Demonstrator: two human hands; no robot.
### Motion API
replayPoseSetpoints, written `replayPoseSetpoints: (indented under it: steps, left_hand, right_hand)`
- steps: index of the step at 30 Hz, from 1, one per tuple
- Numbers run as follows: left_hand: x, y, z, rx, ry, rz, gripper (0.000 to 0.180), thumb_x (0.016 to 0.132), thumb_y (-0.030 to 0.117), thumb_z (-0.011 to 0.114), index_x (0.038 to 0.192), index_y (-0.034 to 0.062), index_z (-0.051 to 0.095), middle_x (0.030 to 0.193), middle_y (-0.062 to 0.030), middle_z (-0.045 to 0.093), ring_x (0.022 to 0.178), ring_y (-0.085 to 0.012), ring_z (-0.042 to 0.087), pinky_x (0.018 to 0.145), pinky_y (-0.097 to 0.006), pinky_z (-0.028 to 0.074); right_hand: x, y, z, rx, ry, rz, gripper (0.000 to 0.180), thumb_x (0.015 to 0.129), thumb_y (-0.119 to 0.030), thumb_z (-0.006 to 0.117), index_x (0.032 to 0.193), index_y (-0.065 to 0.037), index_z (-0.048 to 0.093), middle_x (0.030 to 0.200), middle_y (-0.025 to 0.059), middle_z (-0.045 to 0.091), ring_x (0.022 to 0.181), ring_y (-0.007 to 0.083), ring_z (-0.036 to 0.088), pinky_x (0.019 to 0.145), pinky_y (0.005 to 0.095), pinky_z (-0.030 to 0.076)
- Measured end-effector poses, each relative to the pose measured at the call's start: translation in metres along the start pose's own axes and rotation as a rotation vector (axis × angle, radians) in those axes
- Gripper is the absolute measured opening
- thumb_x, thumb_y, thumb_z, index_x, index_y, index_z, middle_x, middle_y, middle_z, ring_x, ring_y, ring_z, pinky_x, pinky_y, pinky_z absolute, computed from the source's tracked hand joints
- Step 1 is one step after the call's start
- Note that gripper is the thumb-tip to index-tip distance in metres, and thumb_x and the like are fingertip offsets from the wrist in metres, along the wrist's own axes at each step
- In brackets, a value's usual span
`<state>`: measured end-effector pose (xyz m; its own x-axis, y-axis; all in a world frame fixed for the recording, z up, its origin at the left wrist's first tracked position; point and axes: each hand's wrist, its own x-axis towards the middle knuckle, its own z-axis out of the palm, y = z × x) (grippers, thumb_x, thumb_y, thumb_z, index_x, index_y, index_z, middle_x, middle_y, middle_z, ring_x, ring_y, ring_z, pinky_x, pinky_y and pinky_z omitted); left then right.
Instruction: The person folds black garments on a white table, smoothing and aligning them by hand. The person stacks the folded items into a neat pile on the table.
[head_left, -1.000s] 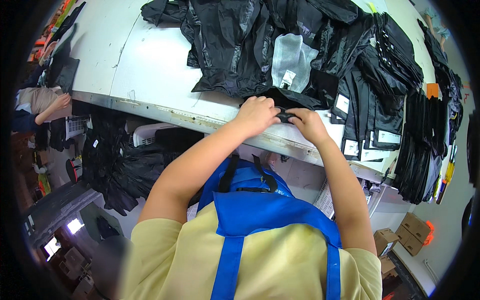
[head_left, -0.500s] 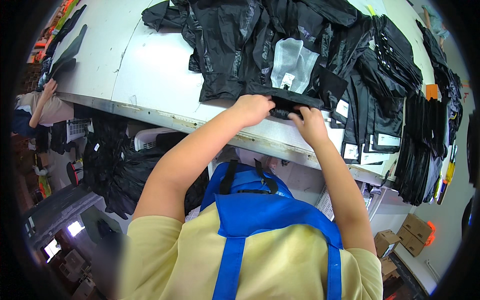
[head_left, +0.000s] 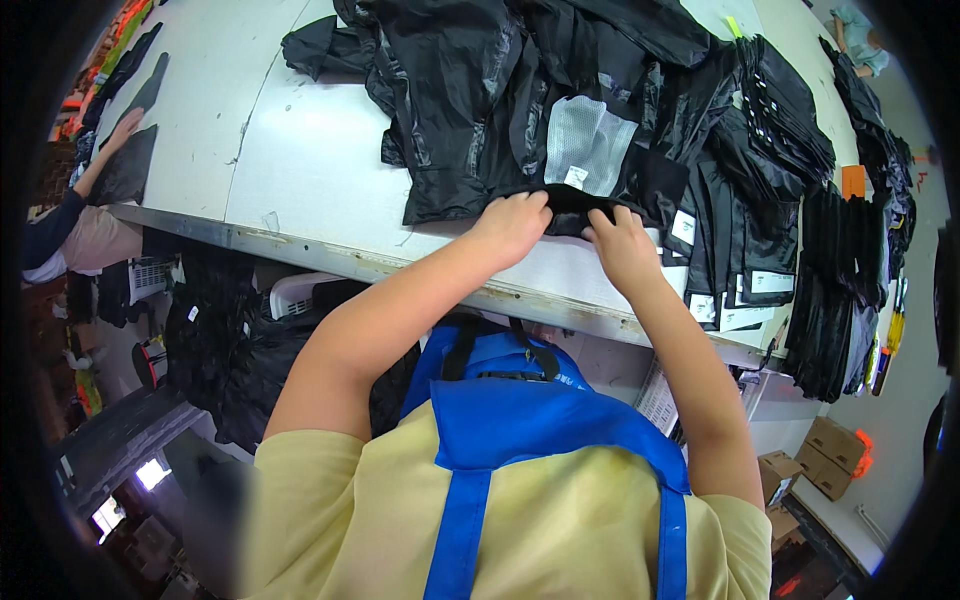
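Fingers (head_left: 533, 204) of the left hand (head_left: 513, 228) curl nearly closed on a black fabric hem (head_left: 570, 216); the right hand (head_left: 624, 242) sits half-curled farther along, its grip unclear. The shiny black garment (head_left: 450, 120) with a silver-grey mesh panel (head_left: 590, 140) lies on the white tabletop (head_left: 310, 150). Uneven pulling could skew the hem; loose right fingertips could let slick cloth slip.

The widest passage lay over the white table (head_left: 310, 165), left of the black garment (head_left: 440, 130) — a bare stretch running toward a co-worker's hand (head_left: 127, 126). Ahead of the left hand (head_left: 513, 224) and right hand (head_left: 624, 245), the garment's bunched folds blocked any low path. Between the forearms (head_left: 425, 285) a small patch stood open; rightward, only a narrow strip separated the right wrist from the stacked black pieces (head_left: 715, 255).
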<state>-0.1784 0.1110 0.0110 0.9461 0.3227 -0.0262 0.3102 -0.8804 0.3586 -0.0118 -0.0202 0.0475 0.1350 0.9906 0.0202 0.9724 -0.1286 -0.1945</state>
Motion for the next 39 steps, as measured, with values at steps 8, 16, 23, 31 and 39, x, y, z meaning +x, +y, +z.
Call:
replayPoseSetpoints:
  steps: [8,16,23,31,39]
  left_hand:
    - [0.011,-0.020,-0.038,-0.225,-0.263,0.003,0.027,0.079,0.007,0.057,0.106,0.0048,0.053,0.092,-0.0140,0.062,0.092,-0.0307,0.061,0.075,-0.042,0.050]
    - [-0.013,-0.012,-0.036,0.027,0.011,0.163,0.026,0.077,0.015,0.065,0.101,0.0074,0.057,0.107,-0.0108,0.051,0.100,-0.0264,0.054,0.076,-0.042,0.047]
    - [0.008,-0.022,-0.042,0.114,-0.286,-0.002,0.021,0.079,0.012,0.055,0.099,0.0098,0.059,0.093,-0.0053,0.060,0.098,-0.0210,0.055,0.078,-0.039,0.038]
    - [0.033,0.072,0.005,-0.087,0.070,-0.094,0.046,0.080,0.014,0.056,0.123,0.0047,0.047,0.100,-0.0102,0.061,0.098,-0.0266,0.056,0.079,-0.042,0.037]
    - [0.036,0.076,0.024,-0.278,0.180,-0.292,0.029,0.079,0.011,0.063,0.107,0.0164,0.057,0.092,-0.0058,0.058,0.097,-0.0258,0.053,0.080,-0.043,0.031]
  right_hand:
    - [-0.006,-0.012,-0.007,-0.234,-0.137,0.012,0.027,0.075,-0.009,0.058,0.100,-0.003,0.054,0.092,0.0108,0.056,0.091,0.0235,0.053,0.075,0.0329,0.050]
    - [-0.007,-0.004,-0.014,-0.261,-0.073,-0.116,0.016,0.081,-0.016,0.059,0.094,-0.009,0.054,0.077,0.0047,0.058,0.083,0.0254,0.059,0.073,0.0376,0.044]
    - [-0.005,0.012,-0.013,0.089,0.128,-0.080,0.014,0.083,-0.020,0.063,0.083,-0.007,0.059,0.084,0.0092,0.058,0.080,0.0260,0.060,0.066,0.0369,0.048]
    - [0.022,0.048,0.004,0.466,0.108,0.075,0.025,0.070,-0.006,0.064,0.095,-0.006,0.063,0.099,0.0129,0.061,0.090,0.0358,0.057,0.081,0.0409,0.047]
    - [0.024,0.089,-0.016,0.505,0.251,0.427,0.021,0.083,-0.017,0.064,0.082,0.003,0.057,0.071,0.0215,0.058,0.065,0.0377,0.058,0.063,0.0403,0.047]
